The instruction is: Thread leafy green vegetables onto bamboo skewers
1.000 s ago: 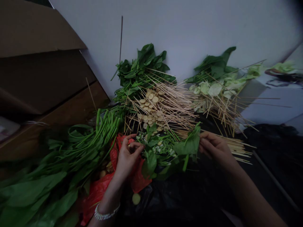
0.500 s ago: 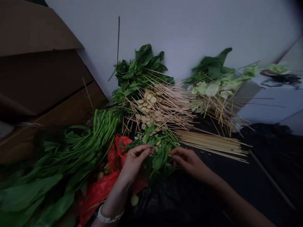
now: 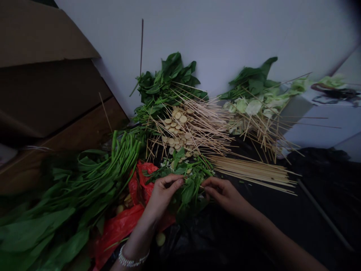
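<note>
My left hand (image 3: 166,190) is closed in a pinch, thumb against forefinger, over a heap of leafy greens (image 3: 188,194). What its fingertips hold is too small and dark to make out. Across the heap, my right hand (image 3: 221,192) also pinches; a short pale tip, like that of a bamboo skewer, shows at its fingers. Behind the hands lie potato slices (image 3: 177,124) threaded on skewers (image 3: 210,120). Loose bamboo skewers (image 3: 254,171) lie in a row to the right of the heap.
Long-stemmed greens (image 3: 113,169) cover the left side beside a red plastic bag (image 3: 121,222). Skewered cabbage (image 3: 254,107) and more leaves (image 3: 255,79) rest against the wall at back right. A cardboard box (image 3: 50,94) stands at left. Black plastic (image 3: 197,241) covers the front surface.
My left hand has shifted very slightly right. My right hand keeps its pinch in nearly the same spot, and the piles look unchanged.
</note>
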